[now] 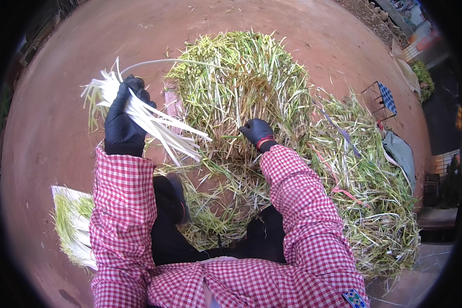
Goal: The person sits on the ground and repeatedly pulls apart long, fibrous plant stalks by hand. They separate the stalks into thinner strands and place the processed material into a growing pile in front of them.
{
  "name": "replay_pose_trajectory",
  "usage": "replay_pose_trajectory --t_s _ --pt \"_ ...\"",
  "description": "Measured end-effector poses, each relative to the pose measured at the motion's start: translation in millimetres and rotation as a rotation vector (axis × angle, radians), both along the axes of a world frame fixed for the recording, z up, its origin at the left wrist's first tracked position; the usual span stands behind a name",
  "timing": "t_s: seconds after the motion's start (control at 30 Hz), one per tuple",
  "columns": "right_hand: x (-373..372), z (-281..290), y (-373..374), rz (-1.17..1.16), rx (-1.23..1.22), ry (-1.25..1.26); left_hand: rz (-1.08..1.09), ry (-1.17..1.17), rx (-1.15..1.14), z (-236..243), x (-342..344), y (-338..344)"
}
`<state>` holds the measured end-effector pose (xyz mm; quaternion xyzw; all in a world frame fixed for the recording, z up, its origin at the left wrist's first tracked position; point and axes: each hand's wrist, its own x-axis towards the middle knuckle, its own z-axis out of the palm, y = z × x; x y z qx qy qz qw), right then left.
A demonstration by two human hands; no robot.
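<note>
My left hand (126, 115), in a black glove, is closed round a bundle of long white stems (161, 128) with pale, frayed tips on its far side; one long stalk arches from it over the pile. My right hand (256, 131), also black-gloved with a red band at the wrist, has its fingers curled on pale stalks in the large heap of green, white and browned stems (226, 61) before me. Exactly which stalks it grips is too small to tell for sure.
Loose trimmings (359, 220) are heaped at right beside a grey-green cloth (399, 156) and a small checked folding stool (386, 98). A neat bundle of pale stems (72, 220) lies at lower left. A pinkish board (172, 102) shows left of the heap, on reddish ground (46, 154).
</note>
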<state>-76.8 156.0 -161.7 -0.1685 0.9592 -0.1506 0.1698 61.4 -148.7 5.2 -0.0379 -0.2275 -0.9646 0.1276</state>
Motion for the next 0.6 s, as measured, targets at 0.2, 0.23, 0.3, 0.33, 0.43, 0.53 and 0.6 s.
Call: replay_pose_trajectory --t_s 0.2,0.23,0.3,0.33,0.43,0.53,0.6 --pt "8 -53 3 -0.101 0.262 -0.165 0.11 0.079 0.13 15 11 -34" --pt "6 -45 10 -0.044 0.229 -0.092 0.268 0.027 0.142 16 14 -47" --pt "-6 -9 24 0.006 0.058 -0.136 0.371 0.043 0.196 17 20 -69" --pt "-9 19 31 -0.061 -0.131 -0.263 0.362 0.052 0.209 16 21 -75" --pt "1 110 53 -0.19 -0.67 -0.455 0.333 0.045 0.233 9 15 -71" --pt "32 169 76 -0.115 -1.183 -0.284 0.116 -0.021 0.091 0 4 -30" --pt "51 176 76 -0.084 -1.131 -0.264 -0.042 -0.074 0.036 -3 -1 7"
